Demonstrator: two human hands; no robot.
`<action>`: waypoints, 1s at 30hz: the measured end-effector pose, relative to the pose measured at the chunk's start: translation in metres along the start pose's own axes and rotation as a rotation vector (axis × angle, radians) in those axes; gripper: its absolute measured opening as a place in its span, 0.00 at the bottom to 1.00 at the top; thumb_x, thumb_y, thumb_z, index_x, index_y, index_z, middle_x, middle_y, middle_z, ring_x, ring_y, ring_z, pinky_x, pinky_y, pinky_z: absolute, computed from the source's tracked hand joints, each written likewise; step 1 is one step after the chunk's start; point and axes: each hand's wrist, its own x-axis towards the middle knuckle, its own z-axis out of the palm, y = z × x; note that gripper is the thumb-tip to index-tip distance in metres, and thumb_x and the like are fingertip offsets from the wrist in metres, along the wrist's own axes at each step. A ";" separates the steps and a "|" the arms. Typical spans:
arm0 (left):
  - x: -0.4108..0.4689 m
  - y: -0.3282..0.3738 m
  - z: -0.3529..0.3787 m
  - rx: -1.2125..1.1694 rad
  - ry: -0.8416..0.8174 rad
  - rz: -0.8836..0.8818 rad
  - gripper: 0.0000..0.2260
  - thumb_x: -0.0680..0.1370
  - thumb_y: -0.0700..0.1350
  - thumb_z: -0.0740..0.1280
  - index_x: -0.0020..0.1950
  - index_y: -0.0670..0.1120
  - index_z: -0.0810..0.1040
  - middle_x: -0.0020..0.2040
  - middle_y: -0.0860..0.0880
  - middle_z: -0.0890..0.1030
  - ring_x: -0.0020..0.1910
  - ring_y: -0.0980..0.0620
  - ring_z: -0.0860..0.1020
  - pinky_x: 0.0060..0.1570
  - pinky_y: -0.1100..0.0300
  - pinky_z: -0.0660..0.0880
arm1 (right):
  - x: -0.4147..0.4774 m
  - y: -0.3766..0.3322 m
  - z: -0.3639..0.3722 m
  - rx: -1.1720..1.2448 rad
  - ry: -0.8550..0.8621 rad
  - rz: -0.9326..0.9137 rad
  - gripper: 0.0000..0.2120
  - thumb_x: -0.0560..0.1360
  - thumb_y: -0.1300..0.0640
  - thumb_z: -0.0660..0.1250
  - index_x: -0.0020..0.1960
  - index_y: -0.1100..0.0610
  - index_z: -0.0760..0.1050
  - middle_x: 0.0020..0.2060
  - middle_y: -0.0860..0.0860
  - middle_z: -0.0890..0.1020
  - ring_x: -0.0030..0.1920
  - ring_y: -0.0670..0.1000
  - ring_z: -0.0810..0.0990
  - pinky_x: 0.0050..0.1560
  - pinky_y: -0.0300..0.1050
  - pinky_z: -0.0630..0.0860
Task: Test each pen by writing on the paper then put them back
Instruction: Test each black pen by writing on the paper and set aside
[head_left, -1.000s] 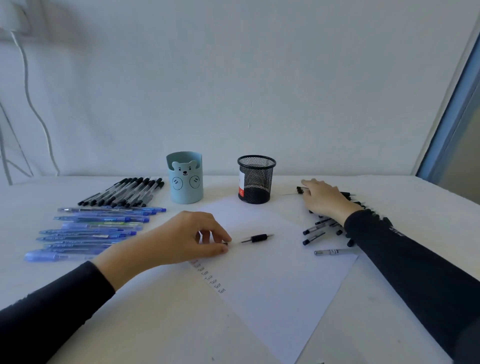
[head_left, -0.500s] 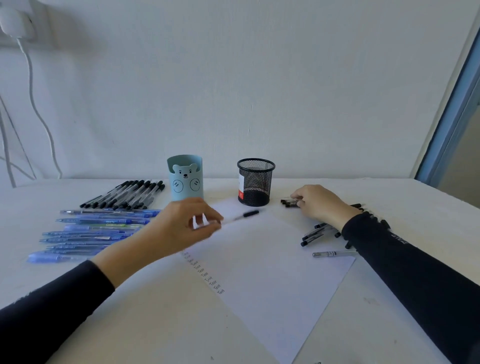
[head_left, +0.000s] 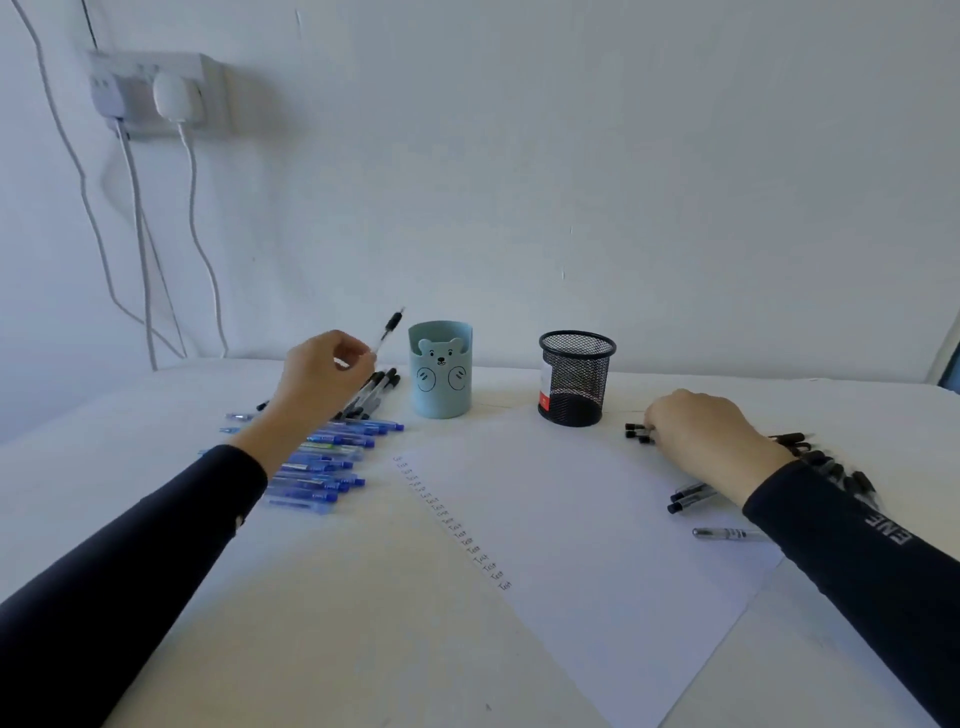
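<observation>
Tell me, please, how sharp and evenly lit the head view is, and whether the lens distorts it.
Head view: soft, cool, even light with no glare and only faint shadows; the clear black-grip pen held up in the left hand looks slightly motion-smeared; the wide lens bows the far edge of the white table.

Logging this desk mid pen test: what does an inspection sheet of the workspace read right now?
Surface: white table, paper with a written column down its left edge.
Job's things: black pens and blue pens in rows left; pen heap right.
Clutter: bear cup, mesh cup.
Hands: left hand pinches a raised pen; right hand rests on the heap's far end, grip unclear.
Cables: white cables hang from wall socket.
Surroundings: white wall.
</observation>
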 end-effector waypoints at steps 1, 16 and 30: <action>0.002 -0.008 0.002 0.075 -0.057 0.013 0.05 0.77 0.46 0.69 0.49 0.45 0.80 0.43 0.51 0.81 0.39 0.55 0.77 0.39 0.65 0.71 | -0.002 -0.003 -0.002 -0.025 0.014 -0.013 0.09 0.75 0.69 0.59 0.45 0.56 0.71 0.36 0.51 0.69 0.32 0.51 0.68 0.30 0.42 0.62; 0.016 -0.032 0.025 0.458 -0.109 0.044 0.06 0.78 0.42 0.65 0.46 0.40 0.78 0.43 0.43 0.78 0.39 0.46 0.76 0.38 0.56 0.72 | -0.011 -0.011 -0.012 0.133 0.217 -0.119 0.03 0.81 0.57 0.55 0.53 0.55 0.60 0.42 0.50 0.78 0.37 0.56 0.76 0.34 0.45 0.65; -0.038 0.013 0.026 0.270 -0.420 0.417 0.06 0.77 0.53 0.65 0.51 0.53 0.78 0.47 0.57 0.76 0.48 0.55 0.76 0.52 0.54 0.75 | -0.044 -0.049 -0.081 1.620 0.031 -0.082 0.20 0.71 0.39 0.59 0.47 0.55 0.74 0.24 0.46 0.59 0.27 0.48 0.57 0.33 0.45 0.54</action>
